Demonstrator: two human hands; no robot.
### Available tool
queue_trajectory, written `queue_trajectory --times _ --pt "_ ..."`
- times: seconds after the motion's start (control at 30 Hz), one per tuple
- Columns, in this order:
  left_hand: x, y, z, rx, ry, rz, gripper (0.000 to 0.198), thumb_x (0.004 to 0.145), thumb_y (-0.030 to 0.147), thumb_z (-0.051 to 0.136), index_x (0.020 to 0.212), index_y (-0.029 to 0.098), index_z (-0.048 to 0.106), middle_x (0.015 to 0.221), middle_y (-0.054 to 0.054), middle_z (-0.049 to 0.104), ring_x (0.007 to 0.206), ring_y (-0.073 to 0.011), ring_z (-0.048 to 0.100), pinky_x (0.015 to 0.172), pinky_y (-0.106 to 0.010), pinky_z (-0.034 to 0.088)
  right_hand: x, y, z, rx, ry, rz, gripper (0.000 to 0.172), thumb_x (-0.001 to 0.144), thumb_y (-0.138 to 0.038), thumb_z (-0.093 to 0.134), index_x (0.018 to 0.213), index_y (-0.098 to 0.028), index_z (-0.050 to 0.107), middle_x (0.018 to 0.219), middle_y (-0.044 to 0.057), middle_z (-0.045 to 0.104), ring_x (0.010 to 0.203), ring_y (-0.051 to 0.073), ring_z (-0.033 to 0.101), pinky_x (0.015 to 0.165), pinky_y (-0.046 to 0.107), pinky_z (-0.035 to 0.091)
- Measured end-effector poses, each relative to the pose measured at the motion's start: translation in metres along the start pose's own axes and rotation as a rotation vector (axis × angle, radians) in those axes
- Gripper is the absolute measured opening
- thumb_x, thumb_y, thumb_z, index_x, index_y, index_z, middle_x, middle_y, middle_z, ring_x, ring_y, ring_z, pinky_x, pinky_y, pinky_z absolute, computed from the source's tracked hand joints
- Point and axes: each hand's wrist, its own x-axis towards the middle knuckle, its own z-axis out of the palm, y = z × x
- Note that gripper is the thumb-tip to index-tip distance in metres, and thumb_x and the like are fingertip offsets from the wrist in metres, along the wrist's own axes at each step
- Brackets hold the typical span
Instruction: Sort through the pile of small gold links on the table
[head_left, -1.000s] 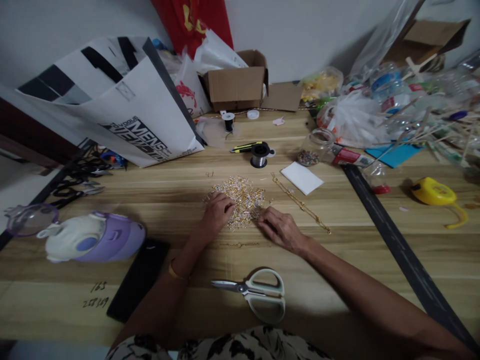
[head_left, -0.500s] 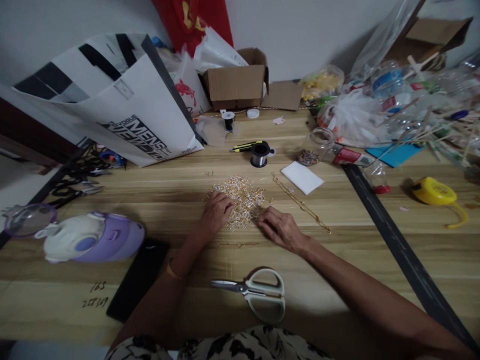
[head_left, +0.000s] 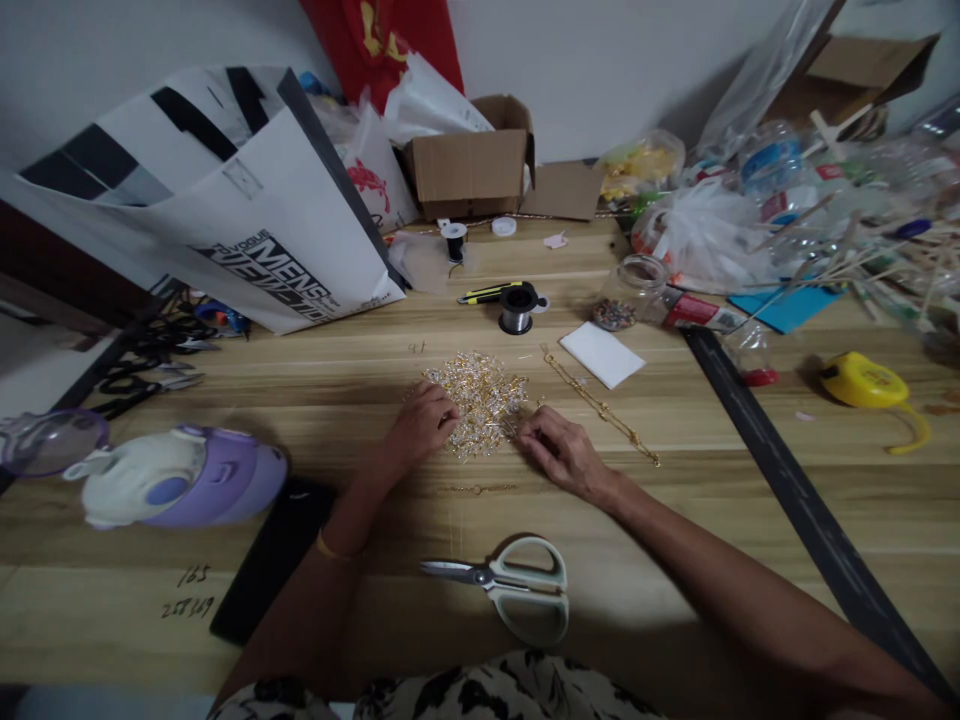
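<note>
A heap of small gold and clear beads or pins [head_left: 484, 390] lies on the wooden table [head_left: 675, 500]. My left hand [head_left: 420, 425] rests at the heap's left edge with its fingers curled and pinched together on the pieces. My right hand [head_left: 559, 450] sits at the heap's lower right, fingers bent and its tips touching the pieces. A thin gold chain [head_left: 600, 405] runs diagonally just right of the heap. A shorter chain piece [head_left: 480, 489] lies between my wrists. White-handled scissors [head_left: 510, 588] lie closed near my body.
A spool of wire [head_left: 516, 310], a yellow-black pen [head_left: 487, 293], a white pad [head_left: 602, 355] and a bead jar [head_left: 626, 295] lie beyond the heap. A paper bag [head_left: 247, 220] and cardboard box [head_left: 469, 165] stand behind. A purple cup [head_left: 180, 480] and black phone [head_left: 274, 565] are left; a yellow tape measure [head_left: 862, 380] is right.
Both hands stay at the heap. My left hand has drawn slightly back and toward the left edge; the right fingers have shifted a little on the pieces.
</note>
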Motion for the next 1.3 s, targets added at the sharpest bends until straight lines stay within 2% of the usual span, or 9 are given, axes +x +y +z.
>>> queue_trajectory --times 0.23,0.47,0.83,1.03,1.3 --pt "0.000 0.001 -0.004 -0.007 -0.071 0.033 0.015 0.084 0.016 0.053 0.074 0.017 0.065 0.078 -0.005 0.058 0.085 -0.0199 0.049 0.088 -0.037 0.040 0.001 -0.002 -0.001 0.025 0.016 0.048 0.014 0.094 -0.025 0.044 0.087 -0.018 0.054 0.077 0.005 0.054 0.069 0.016 0.052 0.064 0.028 0.042" --pt "0.003 0.007 0.003 -0.029 0.021 0.011 0.010 0.082 0.021 0.057 0.082 0.017 0.066 0.082 -0.006 0.061 0.088 -0.0207 0.050 0.089 -0.037 0.039 0.002 -0.002 0.000 0.053 0.014 0.060 0.011 0.093 -0.023 0.046 0.087 -0.019 0.054 0.077 0.005 0.054 0.070 0.016 0.051 0.064 0.028 0.042" --pt "0.004 0.015 0.009 -0.071 0.000 0.059 0.013 0.085 0.017 0.053 0.079 0.017 0.064 0.082 -0.005 0.060 0.091 -0.0208 0.047 0.087 -0.036 0.039 0.003 -0.003 -0.002 0.082 0.034 0.093 0.011 0.092 -0.022 0.047 0.084 -0.018 0.052 0.075 0.003 0.053 0.068 0.015 0.049 0.062 0.027 0.040" --pt "0.003 0.010 0.010 -0.121 0.024 0.046 0.009 0.080 0.014 0.057 0.075 0.017 0.063 0.081 -0.005 0.061 0.090 -0.0204 0.049 0.085 -0.035 0.041 0.002 -0.002 -0.002 0.075 0.031 0.105 0.010 0.092 -0.022 0.048 0.083 -0.019 0.051 0.074 0.003 0.053 0.067 0.015 0.049 0.061 0.027 0.040" --pt "0.003 0.001 0.006 -0.228 0.126 0.017 0.009 0.078 0.015 0.059 0.070 0.018 0.062 0.075 -0.003 0.062 0.083 -0.0181 0.053 0.082 -0.034 0.041 0.004 -0.003 -0.003 0.082 0.031 0.119 0.013 0.093 -0.026 0.047 0.083 -0.020 0.052 0.074 0.003 0.053 0.067 0.016 0.050 0.061 0.028 0.040"
